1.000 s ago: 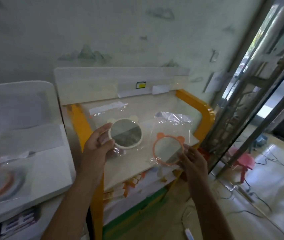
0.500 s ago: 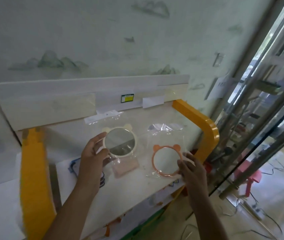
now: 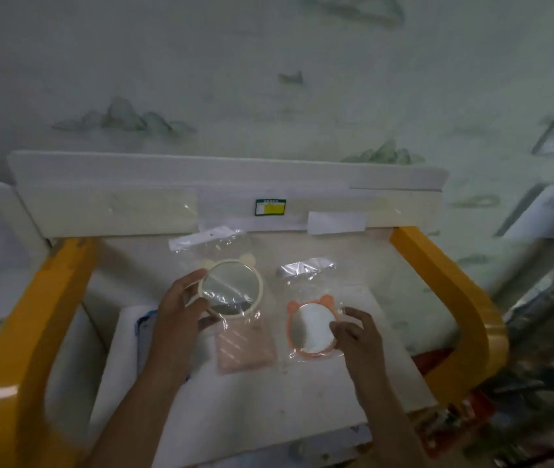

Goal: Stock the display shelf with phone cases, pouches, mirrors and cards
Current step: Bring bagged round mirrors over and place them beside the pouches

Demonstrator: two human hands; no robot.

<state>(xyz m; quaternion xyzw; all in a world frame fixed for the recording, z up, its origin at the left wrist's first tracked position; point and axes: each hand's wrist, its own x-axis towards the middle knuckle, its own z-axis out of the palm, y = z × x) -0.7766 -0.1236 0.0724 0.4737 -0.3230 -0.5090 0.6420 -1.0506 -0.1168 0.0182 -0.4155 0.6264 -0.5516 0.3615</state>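
My left hand [image 3: 181, 309] grips the left rim of a cream round mirror with bear ears [image 3: 231, 287], sealed in a clear bag, above the white shelf top [image 3: 252, 407]. To its right, my right hand [image 3: 356, 334] holds the right edge of a smaller orange bear-ear mirror [image 3: 311, 329], also bagged, low over the shelf. A pink flat pouch [image 3: 246, 351] lies on the shelf between and below the two mirrors.
Yellow side rails [image 3: 454, 295] frame the shelf left and right, with a white backboard [image 3: 221, 197] carrying a green-yellow label [image 3: 270, 207]. A blue-edged item [image 3: 143, 324] peeks out under my left wrist. Metal frames stand at the far right.
The view has turned left and down, centring the shelf. Both hands have kept their mirrors and carried them slightly lower toward the shelf top.
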